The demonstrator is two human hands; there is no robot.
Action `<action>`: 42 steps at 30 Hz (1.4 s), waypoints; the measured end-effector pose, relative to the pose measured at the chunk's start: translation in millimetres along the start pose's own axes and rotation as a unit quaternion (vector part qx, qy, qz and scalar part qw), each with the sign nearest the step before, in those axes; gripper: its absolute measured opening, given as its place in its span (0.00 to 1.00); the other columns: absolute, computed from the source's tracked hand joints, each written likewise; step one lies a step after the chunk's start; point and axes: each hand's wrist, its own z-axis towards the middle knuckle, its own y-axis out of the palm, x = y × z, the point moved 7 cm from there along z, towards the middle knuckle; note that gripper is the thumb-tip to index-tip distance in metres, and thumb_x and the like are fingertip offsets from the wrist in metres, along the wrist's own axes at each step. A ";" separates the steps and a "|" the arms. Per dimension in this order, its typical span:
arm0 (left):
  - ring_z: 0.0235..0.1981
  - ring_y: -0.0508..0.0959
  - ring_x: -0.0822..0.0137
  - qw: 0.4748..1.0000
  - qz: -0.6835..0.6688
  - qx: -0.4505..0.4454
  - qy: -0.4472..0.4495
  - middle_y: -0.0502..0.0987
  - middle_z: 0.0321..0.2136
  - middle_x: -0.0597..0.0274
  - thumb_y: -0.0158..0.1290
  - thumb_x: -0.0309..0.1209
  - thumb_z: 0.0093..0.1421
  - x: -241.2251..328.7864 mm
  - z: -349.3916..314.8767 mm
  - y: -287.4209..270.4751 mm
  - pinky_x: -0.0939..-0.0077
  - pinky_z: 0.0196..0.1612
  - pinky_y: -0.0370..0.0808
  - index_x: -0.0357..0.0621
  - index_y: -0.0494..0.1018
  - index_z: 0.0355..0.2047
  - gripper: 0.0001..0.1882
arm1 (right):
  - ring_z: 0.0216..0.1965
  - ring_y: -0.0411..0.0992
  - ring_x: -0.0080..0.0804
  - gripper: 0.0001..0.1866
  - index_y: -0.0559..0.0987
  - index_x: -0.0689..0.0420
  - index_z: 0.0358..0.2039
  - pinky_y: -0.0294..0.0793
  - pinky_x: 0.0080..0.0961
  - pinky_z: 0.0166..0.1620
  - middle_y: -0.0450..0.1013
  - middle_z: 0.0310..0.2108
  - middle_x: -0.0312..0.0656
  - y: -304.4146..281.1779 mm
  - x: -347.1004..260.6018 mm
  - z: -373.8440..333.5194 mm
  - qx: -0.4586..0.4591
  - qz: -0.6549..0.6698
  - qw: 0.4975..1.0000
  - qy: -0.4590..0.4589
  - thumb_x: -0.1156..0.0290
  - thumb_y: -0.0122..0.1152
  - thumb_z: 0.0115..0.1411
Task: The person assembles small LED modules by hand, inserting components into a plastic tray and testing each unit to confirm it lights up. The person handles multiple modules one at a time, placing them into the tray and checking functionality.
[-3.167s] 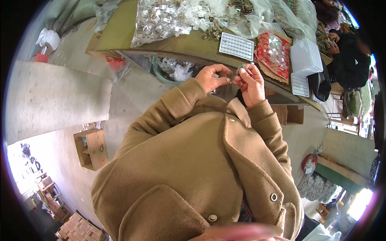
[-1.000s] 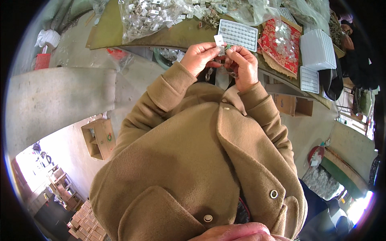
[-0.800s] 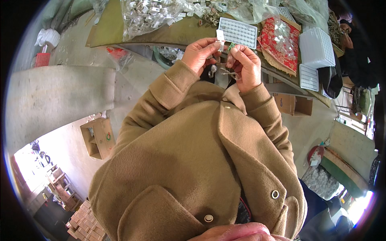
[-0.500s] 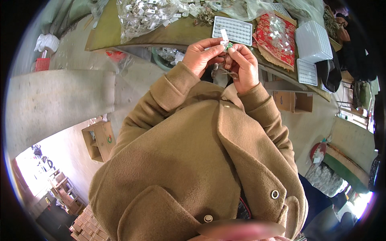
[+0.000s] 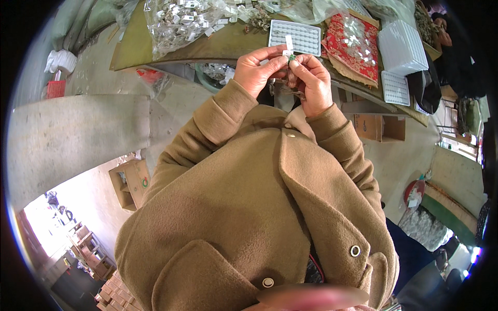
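Note:
Held up near the table's edge, my two hands meet at the fingertips. My left hand (image 5: 258,71) pinches a small white plastic piece (image 5: 289,41), with its flat end sticking up past the fingers. A tiny green part (image 5: 292,57) sits between the thumb and finger of my right hand (image 5: 314,83), touching or very close to the white piece. Thin strands, perhaps wires, hang below the fingers, too small to tell for certain. Just beyond my hands a white tray (image 5: 306,37) with rows of small hollows lies on the table (image 5: 228,47).
A large clear bag (image 5: 165,39) of small white pieces lies at the left. Right of the tray are a red patterned cloth (image 5: 337,44) with small clear pieces, and a stack of white trays (image 5: 402,49). A basin (image 5: 203,78) stands below the table edge. Another person's hand (image 5: 442,36) shows far right.
Both hands stay together and have barely moved. The right fingers have shifted slightly on the green part, which shows less now. The whole view has shifted a little.

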 end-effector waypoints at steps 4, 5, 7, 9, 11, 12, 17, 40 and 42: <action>0.36 0.78 0.75 0.996 0.071 0.007 0.058 0.79 0.37 0.64 0.54 0.27 0.63 4.9 -2.4 2.8 0.81 0.38 0.79 0.39 0.73 0.52 0.16 | 0.24 0.68 0.18 0.02 0.74 0.59 0.33 0.70 0.17 0.30 0.73 0.26 0.34 -2.3 1.9 2.7 0.009 -0.017 1.000 -0.019 0.76 0.58 0.61; 0.35 0.77 0.76 0.993 0.093 0.019 0.067 0.79 0.37 0.65 0.54 0.28 0.63 3.4 -2.9 4.4 0.81 0.37 0.79 0.40 0.73 0.52 0.16 | 0.24 0.69 0.18 0.02 0.74 0.59 0.33 0.70 0.17 0.30 0.73 0.26 0.34 -2.6 1.8 3.1 0.007 -0.029 0.999 -0.027 0.76 0.58 0.61; 0.33 0.76 0.79 0.982 0.165 0.038 0.083 0.78 0.35 0.68 0.53 0.29 0.65 2.0 -4.3 5.8 0.82 0.35 0.78 0.42 0.73 0.53 0.16 | 0.25 0.70 0.18 0.02 0.74 0.59 0.33 0.70 0.16 0.31 0.73 0.26 0.34 -3.9 1.5 4.1 0.011 -0.048 0.998 -0.043 0.77 0.58 0.61; 0.31 0.74 0.81 0.959 0.260 0.049 0.098 0.77 0.35 0.70 0.51 0.30 0.66 1.6 -8.3 7.9 0.84 0.32 0.77 0.45 0.73 0.53 0.16 | 0.25 0.71 0.19 0.02 0.74 0.59 0.32 0.70 0.16 0.30 0.74 0.26 0.34 -7.0 2.2 5.5 0.025 -0.073 0.996 -0.044 0.77 0.59 0.61; 0.29 0.72 0.84 0.966 0.246 0.037 0.070 0.77 0.33 0.73 0.50 0.33 0.66 -3.3 -5.7 8.8 0.86 0.27 0.75 0.48 0.73 0.55 0.17 | 0.26 0.72 0.18 0.02 0.74 0.59 0.32 0.70 0.16 0.30 0.74 0.26 0.33 -10.8 2.3 6.0 0.041 -0.095 0.994 -0.043 0.77 0.59 0.60; 0.29 0.73 0.84 0.971 0.229 0.031 0.052 0.77 0.33 0.72 0.51 0.33 0.66 -5.5 -5.2 8.6 0.87 0.27 0.75 0.47 0.73 0.54 0.17 | 0.26 0.72 0.18 0.02 0.74 0.59 0.32 0.70 0.16 0.29 0.74 0.25 0.33 -13.0 2.2 6.0 0.050 -0.105 0.992 -0.040 0.77 0.59 0.60; 0.30 0.76 0.83 0.990 0.132 0.024 -0.041 0.79 0.33 0.71 0.55 0.36 0.63 -12.5 -0.2 4.7 0.89 0.22 0.70 0.42 0.75 0.50 0.17 | 0.26 0.70 0.16 0.04 0.75 0.60 0.34 0.69 0.14 0.29 0.74 0.25 0.33 -16.4 2.4 7.1 0.054 -0.180 0.982 -0.015 0.76 0.59 0.60; 0.23 0.66 0.85 0.990 -0.032 0.081 -0.111 0.81 0.38 0.61 0.49 0.32 0.65 13.5 4.2 3.6 0.92 0.19 0.60 0.41 0.74 0.48 0.14 | 0.28 0.68 0.26 0.08 0.71 0.58 0.38 0.73 0.32 0.45 0.71 0.27 0.37 -4.2 -1.4 23.7 -0.086 0.202 0.972 0.083 0.80 0.51 0.58; 0.22 0.65 0.85 0.991 -0.060 0.076 -0.093 0.80 0.40 0.60 0.49 0.32 0.65 15.9 6.0 3.8 0.93 0.20 0.61 0.40 0.73 0.48 0.14 | 0.26 0.66 0.26 0.08 0.71 0.58 0.38 0.73 0.33 0.45 0.69 0.25 0.35 -1.8 1.3 23.6 -0.094 0.219 0.966 0.102 0.80 0.51 0.57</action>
